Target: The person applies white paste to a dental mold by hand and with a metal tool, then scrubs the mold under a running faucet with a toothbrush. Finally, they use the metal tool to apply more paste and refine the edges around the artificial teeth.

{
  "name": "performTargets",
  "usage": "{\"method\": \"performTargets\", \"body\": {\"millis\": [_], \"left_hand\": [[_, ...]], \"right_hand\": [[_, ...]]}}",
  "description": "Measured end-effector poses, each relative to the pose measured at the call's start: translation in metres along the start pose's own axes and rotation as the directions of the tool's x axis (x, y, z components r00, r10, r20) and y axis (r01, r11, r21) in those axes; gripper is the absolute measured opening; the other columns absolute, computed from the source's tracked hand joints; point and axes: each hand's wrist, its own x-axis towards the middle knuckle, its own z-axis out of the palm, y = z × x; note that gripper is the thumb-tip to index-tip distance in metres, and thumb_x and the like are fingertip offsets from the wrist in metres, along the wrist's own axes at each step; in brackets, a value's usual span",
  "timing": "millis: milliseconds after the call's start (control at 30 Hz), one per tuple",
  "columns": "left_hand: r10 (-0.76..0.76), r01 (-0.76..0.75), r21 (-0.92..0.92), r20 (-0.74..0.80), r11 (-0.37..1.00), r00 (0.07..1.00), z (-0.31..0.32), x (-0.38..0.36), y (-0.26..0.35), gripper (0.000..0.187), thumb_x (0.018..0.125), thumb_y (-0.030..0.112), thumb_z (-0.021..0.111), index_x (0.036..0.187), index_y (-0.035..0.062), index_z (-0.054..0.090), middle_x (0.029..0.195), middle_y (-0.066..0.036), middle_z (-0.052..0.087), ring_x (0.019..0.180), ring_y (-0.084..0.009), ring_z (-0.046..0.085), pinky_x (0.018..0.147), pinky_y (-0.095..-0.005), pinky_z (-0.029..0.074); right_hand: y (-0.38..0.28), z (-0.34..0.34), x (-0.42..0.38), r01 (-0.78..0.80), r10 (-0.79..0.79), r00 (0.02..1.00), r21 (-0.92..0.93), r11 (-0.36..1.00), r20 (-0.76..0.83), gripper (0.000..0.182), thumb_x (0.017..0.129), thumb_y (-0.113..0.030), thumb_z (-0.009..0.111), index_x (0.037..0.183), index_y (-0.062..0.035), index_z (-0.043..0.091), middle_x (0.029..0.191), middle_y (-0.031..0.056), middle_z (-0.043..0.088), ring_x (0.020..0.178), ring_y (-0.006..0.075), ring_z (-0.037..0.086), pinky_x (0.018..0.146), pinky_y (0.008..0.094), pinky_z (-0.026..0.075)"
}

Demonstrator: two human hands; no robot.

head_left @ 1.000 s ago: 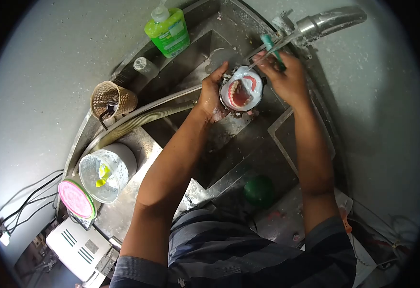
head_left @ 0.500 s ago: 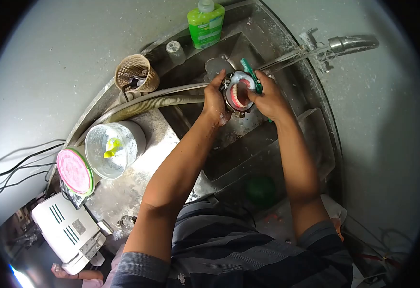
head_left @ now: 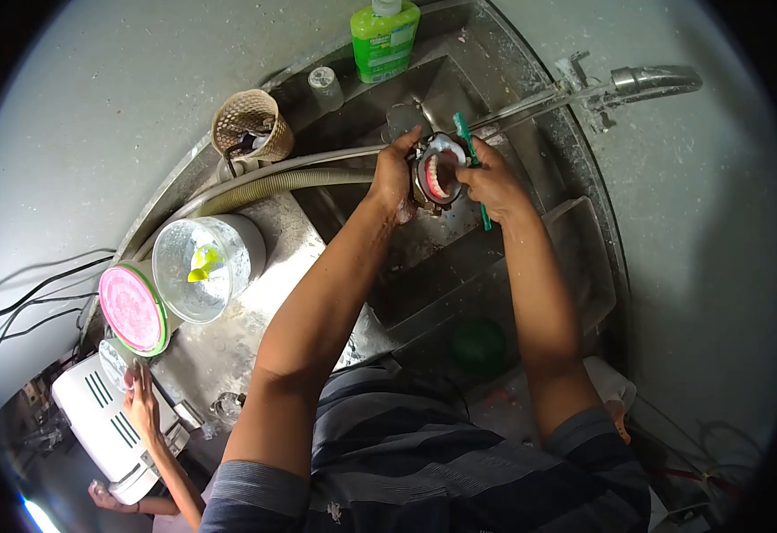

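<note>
Denture mould held up over the sink, gripped at its side.
Your left hand is clamped round the mould's edge, its row of teeth showing; your right hand is closed on the green brush, thumb at the mould's open side. If your left grip is wet or loosens, the mould could drop into the sink and chip. With the brush crowding those fingers, too hard a push might tip the mould or lose the brush.

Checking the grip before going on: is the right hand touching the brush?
Touching. The head view shows the right hand gripping the brush, whose green ends stick out on either side.
</note>
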Motion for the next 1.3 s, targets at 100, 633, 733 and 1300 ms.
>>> {"method": "performTargets", "body": {"millis": [100,633,733,1300], "left_hand": [[-0.025,0.025,0.062,0.008,0.998,1.0,-0.001,0.0,0.002,0.055,0.103,0.051,0.048,0.116,0.0007,0.067,0.1,-0.015,0.073,0.084,-0.0284,0.071,0.074,-0.048,0.06],[-0.48,0.362,0.506,0.122,0.783,0.869,-0.023,0.009,0.021,0.064,0.103,0.052,0.031,0.109,-0.0017,0.065,0.075,-0.018,0.068,0.049,-0.0313,0.064,0.04,-0.0387,0.056],[-0.568,0.306,0.603,0.307,0.737,0.763,-0.023,0.005,0.029,0.064,0.102,0.053,0.035,0.111,-0.0027,0.065,0.089,-0.019,0.071,0.064,-0.031,0.071,0.046,-0.0423,0.056],[-0.421,0.232,0.658,0.143,0.717,0.896,0.048,0.064,0.05,0.056,0.104,0.051,0.032,0.128,0.0092,0.061,0.097,-0.013,0.071,0.079,-0.0297,0.071,0.06,-0.0506,0.06]], "right_hand": [[0.015,-0.014,0.01,0.091,-0.077,0.989,-0.111,0.99,0.126,0.05,0.076,0.001,0.078,0.124,0.0025,0.065,0.116,0.0146,0.072,0.108,0.0191,0.066,0.095,0.0332,0.052],[-0.031,-0.011,0.024,0.456,-0.054,0.883,-0.822,0.34,0.467,0.041,0.07,-0.013,0.087,0.1,0.0072,0.066,0.102,0.0279,0.071,0.101,0.0408,0.07,0.086,0.0452,0.055],[-0.041,-0.004,0.018,0.455,0.013,0.874,-0.826,0.332,0.486,0.039,0.074,-0.014,0.085,0.102,0.0074,0.066,0.102,0.0287,0.07,0.101,0.0425,0.07,0.087,0.0464,0.054],[-0.051,-0.077,0.055,0.206,-0.01,0.971,-0.813,0.545,0.239,0.07,0.07,0.004,0.087,0.133,0.0015,0.056,0.123,0.0184,0.067,0.117,0.0285,0.064,0.098,0.0371,0.051]]}}
